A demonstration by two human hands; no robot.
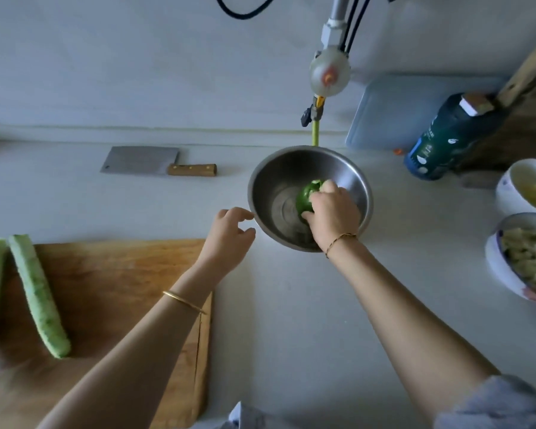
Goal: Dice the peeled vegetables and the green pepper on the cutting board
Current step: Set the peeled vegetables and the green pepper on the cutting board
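Glossy green pepper [305, 196] lies in the round steel bowl [262, 178], gripped by the right hand [334, 212], likely bound for the wooden cutting board [121, 274], while the empty, half-curled left hand [229, 233] apparently steadies the rim.

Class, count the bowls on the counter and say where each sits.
3. A steel bowl sits mid-counter, the right hand holding the green pepper inside it. A far white bowl and a near white bowl sit at the right edge. Others may be out of frame.
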